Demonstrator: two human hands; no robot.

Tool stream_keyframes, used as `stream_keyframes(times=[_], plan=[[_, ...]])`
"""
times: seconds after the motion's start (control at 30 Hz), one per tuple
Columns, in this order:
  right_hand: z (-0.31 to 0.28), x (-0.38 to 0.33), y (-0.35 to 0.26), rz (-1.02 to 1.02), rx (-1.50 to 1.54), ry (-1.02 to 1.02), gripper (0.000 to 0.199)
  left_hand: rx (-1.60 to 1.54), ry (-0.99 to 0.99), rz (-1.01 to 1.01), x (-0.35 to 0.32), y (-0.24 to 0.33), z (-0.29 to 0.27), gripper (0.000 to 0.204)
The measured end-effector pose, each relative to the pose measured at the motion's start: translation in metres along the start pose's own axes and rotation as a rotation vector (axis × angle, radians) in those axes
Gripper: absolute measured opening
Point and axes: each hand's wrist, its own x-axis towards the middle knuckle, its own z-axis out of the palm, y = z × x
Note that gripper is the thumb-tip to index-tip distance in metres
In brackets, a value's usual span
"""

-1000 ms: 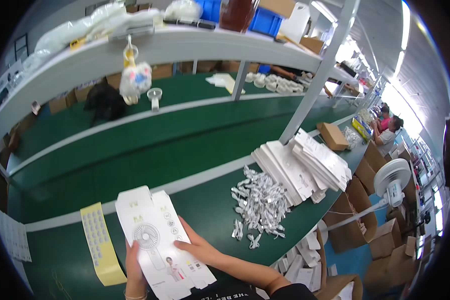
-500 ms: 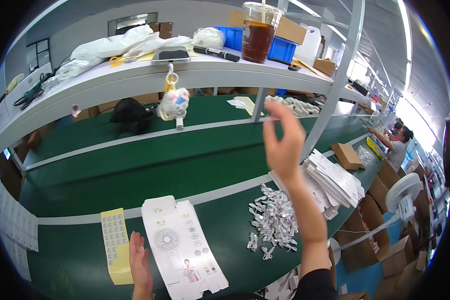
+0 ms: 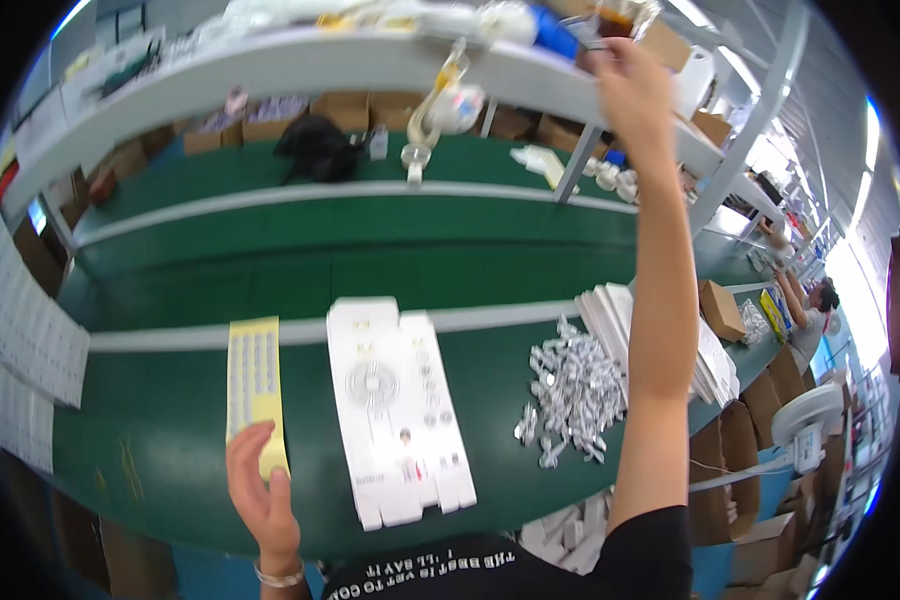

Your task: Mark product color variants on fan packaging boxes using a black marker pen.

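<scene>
**Right hand raised to shelf, left hand on sticker sheet**

At upper centre-right, the right hand [image 3: 632, 88] is lifted to the white shelf [image 3: 270, 62]; its grip cannot be told. At lower left, the left hand [image 3: 260, 485] is spread, fingertips laid on the yellow sticker sheet [image 3: 254, 375]. Just right, a flat white printed carton [image 3: 395, 420] is seen, then a heap of small silvery packets [image 3: 570, 400] on the green tabletop [image 3: 170, 440].

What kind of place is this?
Probably a factory packing line: a long green workbench, flat white cartons waiting to be folded, a heap of small clear packets, and stacked cardboard boxes nearby.
</scene>
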Motion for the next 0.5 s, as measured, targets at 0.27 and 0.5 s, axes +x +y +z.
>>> stream_keyframes(times=[0.27, 0.5], plan=[[-0.117, -0.266, -0.129, 0.916, 1.52, -0.684, 0.033, -0.002, -0.267, 0.13, -0.01, 0.031, 0.052, 0.038], [-0.116, -0.304, -0.147, 0.864, 1.525, -0.604, 0.018, 0.133, -0.454, 0.234, -0.007, 0.04, 0.091, 0.027]])
